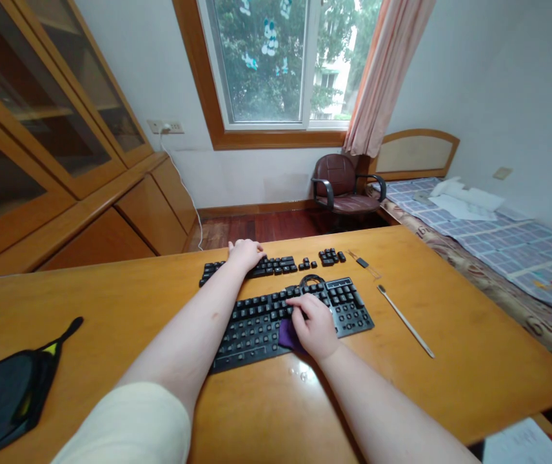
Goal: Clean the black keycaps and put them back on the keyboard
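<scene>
A black keyboard (256, 332) lies on the wooden desk, its upper rows carrying keycaps while many lower positions show bare switches. My right hand (315, 325) rests over its middle, index finger stretched onto an upper row. The other fingers curl over a purple cloth (286, 335) that lies against the keyboard's front part. Farther back, my left hand (246, 253) reaches across to a row of loose black keycaps (276, 265). Its visible fingers are spread among them, and the fingertips are partly hidden. Small groups of keycaps (329, 257) sit farther right.
Right of the keyboard lie a thin brush (405, 321) and a wire keycap puller (363, 263). A black mesh pouch (8, 393) is at the left. The keyboard's cable (311, 279) is bundled behind it. Beyond the desk stand an armchair (336, 183) and a bed (479, 238).
</scene>
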`<state>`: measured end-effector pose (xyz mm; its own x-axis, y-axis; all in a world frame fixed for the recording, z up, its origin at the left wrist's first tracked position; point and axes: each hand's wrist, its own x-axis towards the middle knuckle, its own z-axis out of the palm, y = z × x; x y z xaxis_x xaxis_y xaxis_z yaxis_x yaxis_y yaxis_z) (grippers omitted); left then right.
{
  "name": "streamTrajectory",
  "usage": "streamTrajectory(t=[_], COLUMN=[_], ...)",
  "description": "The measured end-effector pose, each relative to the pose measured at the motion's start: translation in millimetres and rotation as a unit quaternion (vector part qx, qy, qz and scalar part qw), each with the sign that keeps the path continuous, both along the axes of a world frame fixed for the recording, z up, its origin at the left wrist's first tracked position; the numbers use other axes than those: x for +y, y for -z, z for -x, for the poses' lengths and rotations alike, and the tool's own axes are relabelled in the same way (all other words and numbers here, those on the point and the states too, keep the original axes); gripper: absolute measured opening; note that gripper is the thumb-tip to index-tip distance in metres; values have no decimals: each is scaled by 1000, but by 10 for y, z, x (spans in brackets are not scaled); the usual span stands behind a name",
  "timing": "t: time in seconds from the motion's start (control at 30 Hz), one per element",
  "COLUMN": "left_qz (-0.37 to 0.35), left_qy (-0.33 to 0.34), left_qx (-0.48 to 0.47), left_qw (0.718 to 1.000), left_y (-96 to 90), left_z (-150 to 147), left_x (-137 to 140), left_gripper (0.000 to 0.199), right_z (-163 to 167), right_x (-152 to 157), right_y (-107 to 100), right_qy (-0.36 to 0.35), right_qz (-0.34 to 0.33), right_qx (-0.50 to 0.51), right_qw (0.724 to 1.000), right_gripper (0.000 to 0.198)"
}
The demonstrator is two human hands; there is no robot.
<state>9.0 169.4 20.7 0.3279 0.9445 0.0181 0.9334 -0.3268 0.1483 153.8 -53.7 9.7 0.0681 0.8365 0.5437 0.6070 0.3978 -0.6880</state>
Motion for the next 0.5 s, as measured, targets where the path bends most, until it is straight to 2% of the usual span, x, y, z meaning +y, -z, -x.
streamTrajectory(t=[0.13, 0.27, 0.5], left_qz=[-10, -23, 4], left_qy=[19, 35, 30], left_qx=[-2, -1, 16], left_qw=[1000, 999, 999], left_y=[15, 19, -5], left_z=[-51, -78, -83], left_x=[-18, -31, 11], left_gripper=[27, 31, 25], right_z=[0, -3, -10], right_x=[9, 21, 34], right_y=[2, 45, 65], right_qy=[-2, -1, 4], right_qz=[-1, 5, 6], right_qx=[7, 8, 16], right_qw=[1000, 1000, 1000], right_gripper=[25, 25, 24])
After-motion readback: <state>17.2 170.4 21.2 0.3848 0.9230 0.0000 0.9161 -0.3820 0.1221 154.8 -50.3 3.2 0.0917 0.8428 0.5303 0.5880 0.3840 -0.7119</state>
